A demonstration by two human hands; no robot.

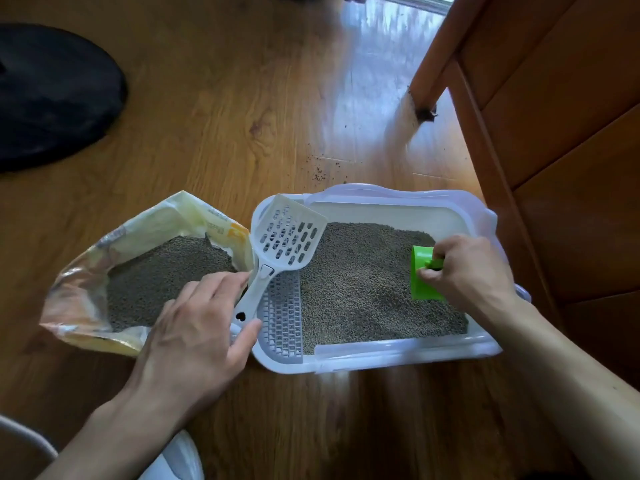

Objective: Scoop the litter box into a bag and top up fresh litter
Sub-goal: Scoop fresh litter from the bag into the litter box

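Litter box [398,355] sits on the floor [225,116] beside my open litter bag [104,251]. My right hand [467,268] grips the green cup [424,278] over the litter; my left hand [194,337], fingers loosely spread, touches the white scoop [284,237] handle.

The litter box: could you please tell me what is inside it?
The litter box holds grey-brown litter, a grated step at its left end and a green scoop gripped by the right hand. The litter hides the box's floor.
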